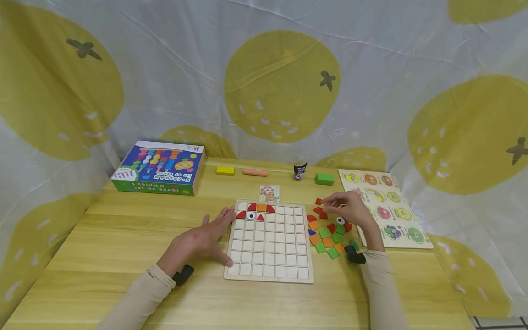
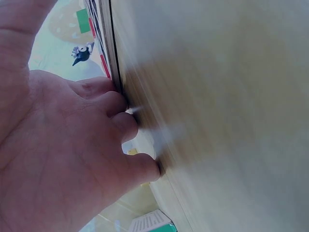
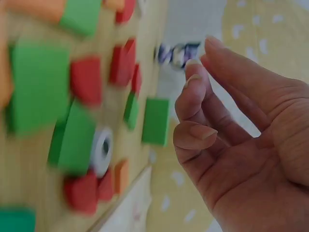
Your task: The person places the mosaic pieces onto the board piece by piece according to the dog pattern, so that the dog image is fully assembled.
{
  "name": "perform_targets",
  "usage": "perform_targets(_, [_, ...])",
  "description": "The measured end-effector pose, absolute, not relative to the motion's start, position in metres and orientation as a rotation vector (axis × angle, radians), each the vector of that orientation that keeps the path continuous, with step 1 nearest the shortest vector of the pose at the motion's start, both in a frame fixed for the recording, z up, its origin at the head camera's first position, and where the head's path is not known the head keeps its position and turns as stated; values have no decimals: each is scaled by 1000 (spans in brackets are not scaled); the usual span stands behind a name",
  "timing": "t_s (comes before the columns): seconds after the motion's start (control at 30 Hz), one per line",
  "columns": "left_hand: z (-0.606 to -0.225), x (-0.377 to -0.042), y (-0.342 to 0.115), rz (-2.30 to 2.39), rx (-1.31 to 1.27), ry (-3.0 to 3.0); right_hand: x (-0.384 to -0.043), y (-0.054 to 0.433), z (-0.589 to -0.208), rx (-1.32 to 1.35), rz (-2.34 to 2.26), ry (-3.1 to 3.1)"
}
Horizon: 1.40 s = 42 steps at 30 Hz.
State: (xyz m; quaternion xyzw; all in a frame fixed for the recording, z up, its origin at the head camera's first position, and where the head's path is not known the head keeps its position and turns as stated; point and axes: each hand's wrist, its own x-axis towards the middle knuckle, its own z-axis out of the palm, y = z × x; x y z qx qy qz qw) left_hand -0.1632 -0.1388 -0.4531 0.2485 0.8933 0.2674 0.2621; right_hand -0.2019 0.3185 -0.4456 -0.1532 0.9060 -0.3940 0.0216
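My left hand (image 1: 202, 238) rests at the left edge of a wooden grid board (image 1: 270, 247), thumb at its lower left corner and fingertips along its upper left side. In the board's top rows sit red quarter-round pieces (image 1: 241, 215), an orange square (image 1: 261, 207), a round eye piece (image 1: 250, 215) and a red triangle (image 1: 260, 217). My right hand (image 1: 350, 211) hovers over loose pieces right of the board, including red pieces (image 3: 87, 79) and green squares (image 3: 38, 87). Its fingers are loosely bent, and nothing shows between thumb and fingertips in the right wrist view.
A small pattern card (image 1: 270, 193) lies behind the board. Farther back are a yellow block (image 1: 225, 170), a pink stick (image 1: 255, 172), a dark figurine (image 1: 299, 172) and a green block (image 1: 324, 178). A bead-set box (image 1: 158, 169) stands left; a fruit puzzle board (image 1: 402, 224) lies right.
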Motion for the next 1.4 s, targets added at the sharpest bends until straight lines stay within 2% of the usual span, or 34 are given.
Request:
perform_targets(0.37, [-452,-163,-141,748,677,2415,-192,364,-457,-263,-1087,2727])
perform_targets(0.67, [-452,-163,-140,740,678,2418,-195,366,-465,-244,-1046,2750])
perform_targets(1.4, [-453,-161,-139,759,667,2412,-189,360,-455,-242,-944,2832])
